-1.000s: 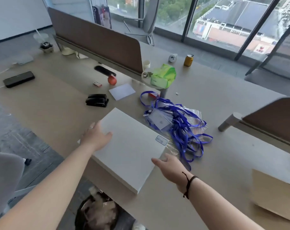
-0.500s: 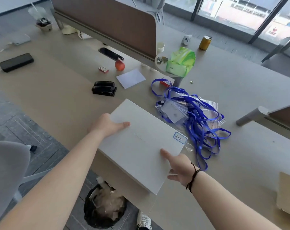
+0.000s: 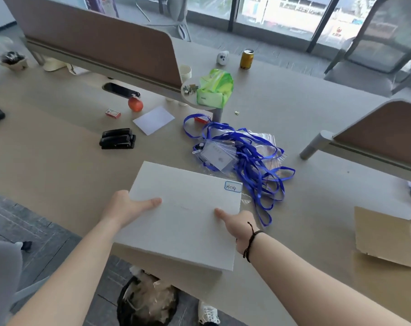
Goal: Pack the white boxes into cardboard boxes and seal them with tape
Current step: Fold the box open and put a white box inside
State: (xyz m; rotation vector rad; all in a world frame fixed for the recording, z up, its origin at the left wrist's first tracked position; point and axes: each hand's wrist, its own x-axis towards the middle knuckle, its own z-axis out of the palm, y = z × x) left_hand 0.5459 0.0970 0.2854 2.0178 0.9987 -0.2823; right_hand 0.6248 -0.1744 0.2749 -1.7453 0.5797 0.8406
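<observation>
The box (image 3: 185, 215) is held at the worktop's (image 3: 58, 165) near edge, left hand (image 3: 126, 208) on its left side, right hand (image 3: 237, 225) on its right. Lanyards (image 3: 249, 158) lie behind it, a stapler (image 3: 118, 139) behind-left, cardboard (image 3: 385, 236) far right.

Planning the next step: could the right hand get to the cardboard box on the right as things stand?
Probably not yet: the right hand grips the white box together with the left hand. The bare table between it and the cardboard box leaves the way free.

Flat white box (image 3: 188, 215) tilted, overhanging desk edge.
</observation>
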